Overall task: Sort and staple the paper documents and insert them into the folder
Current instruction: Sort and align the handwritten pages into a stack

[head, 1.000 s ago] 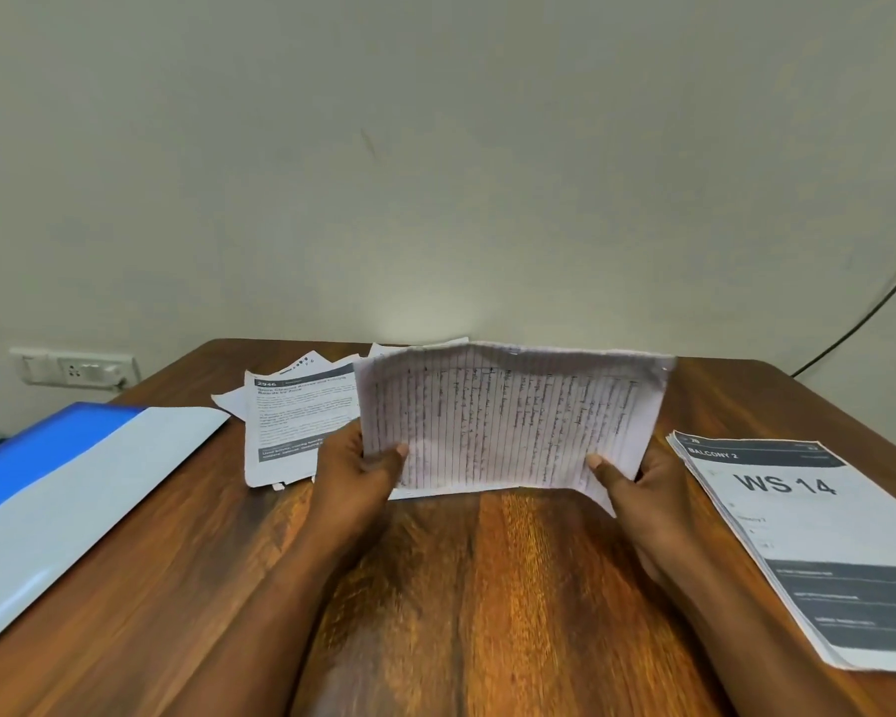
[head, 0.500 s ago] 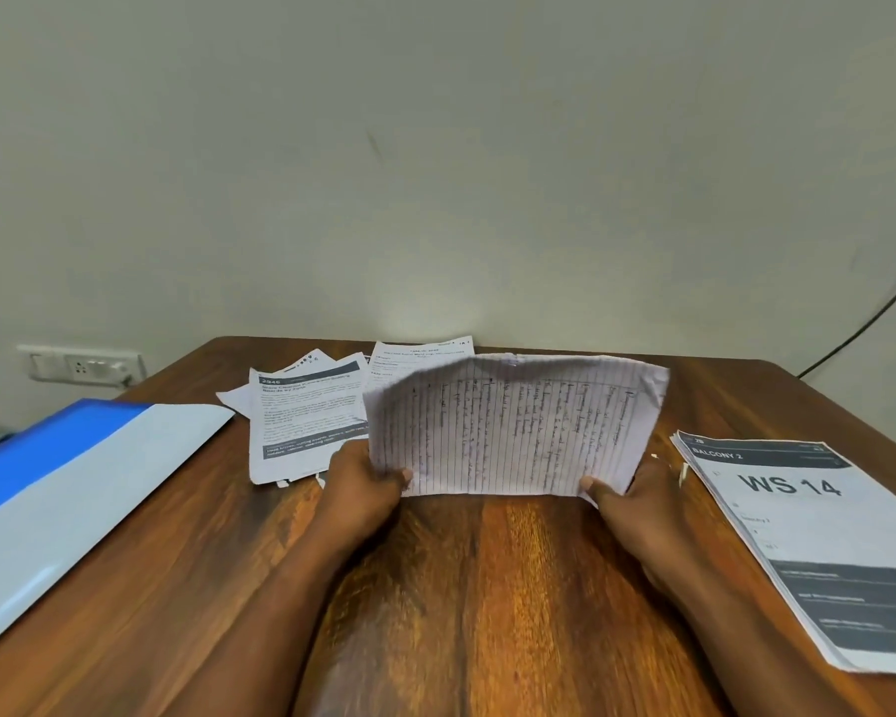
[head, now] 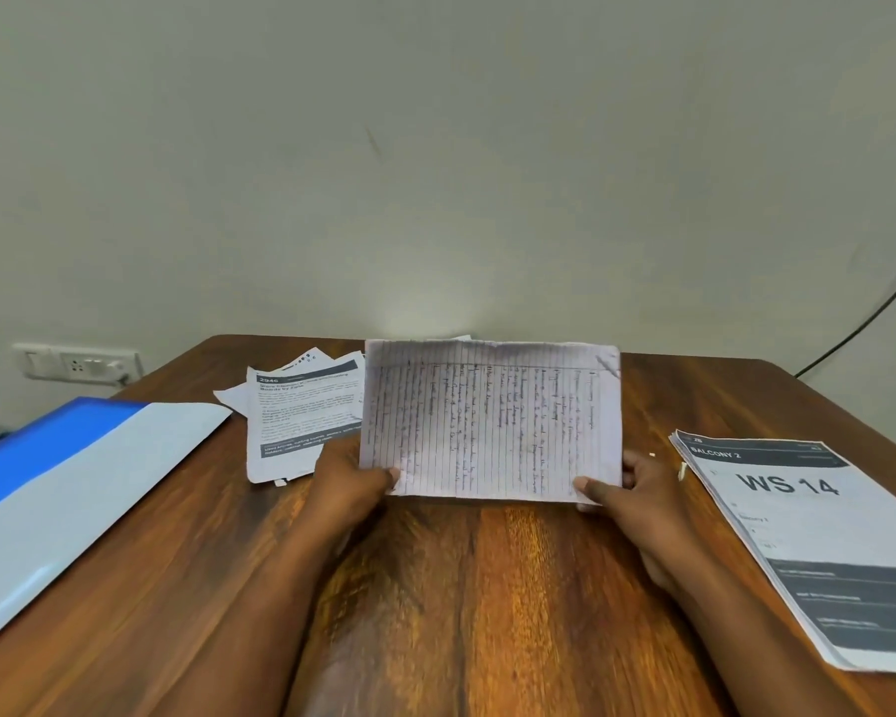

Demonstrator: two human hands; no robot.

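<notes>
Handwritten ruled sheets (head: 490, 419) held upright mid-table, left hand (head: 350, 481) and right hand (head: 637, 491) each pinching a lower corner, probably squaring edges for stapling; blue folder (head: 81, 489) waits well left of them.

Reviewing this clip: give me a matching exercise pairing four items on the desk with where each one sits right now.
Things:
1. handwritten lined sheets
2. blue folder
3. WS 14 stack
4. 2946 printed pages

Places:
A. flat at the table's right edge
B. held up in both hands at centre
C. at the table's left edge
D. lying left of the held sheets, toward the wall

Pairs: 1-B, 2-C, 3-A, 4-D
</notes>
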